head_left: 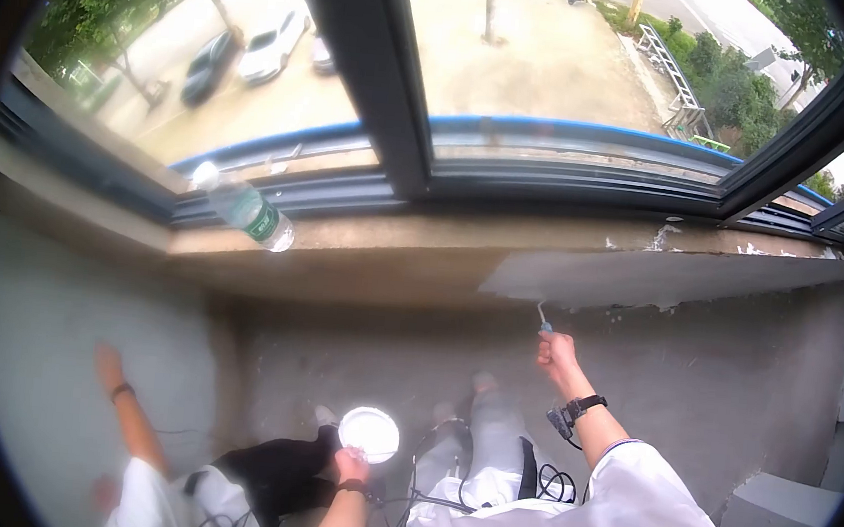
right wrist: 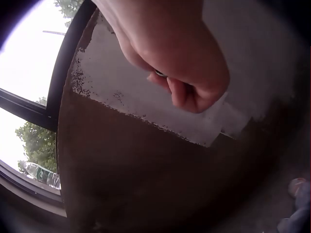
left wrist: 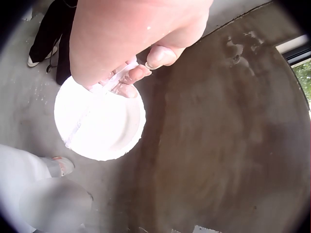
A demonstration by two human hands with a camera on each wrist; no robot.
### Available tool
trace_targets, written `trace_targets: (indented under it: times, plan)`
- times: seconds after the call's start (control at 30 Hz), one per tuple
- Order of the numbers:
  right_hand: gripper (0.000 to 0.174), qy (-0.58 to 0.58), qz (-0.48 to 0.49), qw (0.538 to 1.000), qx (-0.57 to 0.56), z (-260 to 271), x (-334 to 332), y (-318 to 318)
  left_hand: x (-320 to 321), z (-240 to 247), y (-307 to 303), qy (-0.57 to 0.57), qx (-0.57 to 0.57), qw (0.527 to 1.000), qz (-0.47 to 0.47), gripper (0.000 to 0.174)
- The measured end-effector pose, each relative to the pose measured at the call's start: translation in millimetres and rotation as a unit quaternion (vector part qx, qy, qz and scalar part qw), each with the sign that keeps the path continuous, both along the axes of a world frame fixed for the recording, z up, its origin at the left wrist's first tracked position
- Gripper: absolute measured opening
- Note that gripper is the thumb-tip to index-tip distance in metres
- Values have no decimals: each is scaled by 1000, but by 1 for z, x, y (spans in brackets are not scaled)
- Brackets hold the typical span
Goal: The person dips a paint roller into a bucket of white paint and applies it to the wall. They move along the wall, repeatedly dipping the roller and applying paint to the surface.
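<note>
My left hand (head_left: 351, 465) (left wrist: 131, 77) has its fingers curled round a whitish strip at the rim of a round white bucket (head_left: 369, 432) (left wrist: 99, 138); whether the strip is its handle I cannot tell. White material fills the bucket's bright inside. My right hand (head_left: 557, 353) (right wrist: 189, 90) grips a small tool (head_left: 543, 316) with a bluish handle and a thin light shaft, pointing up at the lower edge of a pale coat (head_left: 581, 277) (right wrist: 146, 104) on the wall below the sill. In the right wrist view the fist covers most of the tool.
A plastic bottle (head_left: 254, 215) (right wrist: 43, 174) leans on the sill (head_left: 344, 237) at the left, beneath dark window frames (head_left: 380, 59). Another person (head_left: 135, 499) is at the lower left, an arm raised by the wall. Cables hang near my lap; a pale panel (head_left: 781, 521) stands at the right.
</note>
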State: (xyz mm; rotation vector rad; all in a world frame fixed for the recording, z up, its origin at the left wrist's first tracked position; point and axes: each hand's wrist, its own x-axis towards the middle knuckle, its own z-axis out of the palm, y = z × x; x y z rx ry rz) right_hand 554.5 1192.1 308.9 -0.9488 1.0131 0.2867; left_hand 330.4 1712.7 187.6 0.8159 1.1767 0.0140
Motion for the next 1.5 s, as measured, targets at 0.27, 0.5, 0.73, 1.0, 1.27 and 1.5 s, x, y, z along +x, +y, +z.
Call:
trace_targets:
  times: [0.27, 0.5, 0.73, 1.0, 1.27, 1.5]
  plan:
    - [21, -12, -31, 999, 23, -25, -5, -6, 14, 3, -16, 28, -22, 999, -20, 23]
    - [9, -71, -26, 996, 41, 105, -35, -14, 21, -12, -18, -1, -26, 999, -45, 22]
    - [22, -175, -2, 984, 24, 213, -70, -13, 31, -19, -18, 2, -44, 998, -50, 16]
    - [22, -209, 0, 978, -18, 258, -83, -1, 33, -22, -14, 7, -42, 997, -61, 17]
    - [22, -214, 5, 977, -20, 267, -83, 1, 22, -33, -2, 6, -38, 999, -34, 17]
    - [23, -207, 7, 978, -36, 281, -80, 9, 16, -21, 8, 30, -34, 998, -35, 17]
